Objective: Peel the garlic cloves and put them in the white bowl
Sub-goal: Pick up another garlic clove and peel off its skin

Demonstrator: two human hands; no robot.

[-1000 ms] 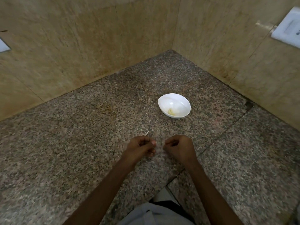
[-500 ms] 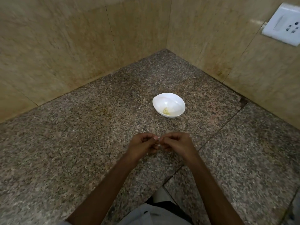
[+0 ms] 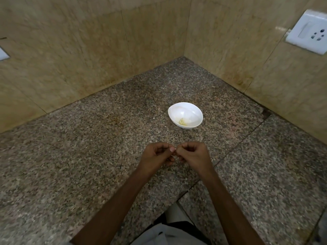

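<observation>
A second ago my hands were apart; now my left hand (image 3: pixel 156 157) and right hand (image 3: pixel 193 156) have come together, fingertips touching. The small round white bowl (image 3: pixel 192 112) sits on the speckled brown granite counter (image 3: pixel 70 165) at 12 o'clock from my hands, well apart from them. It is glossy, with a few pale yellow peeled garlic pieces (image 3: pixel 182 122) lying at 6 o'clock on its floor. Both hands are curled tight, thumbs and forefingers pinched toward each other. Whatever lies between them is hidden, so I cannot tell what they clamp.
</observation>
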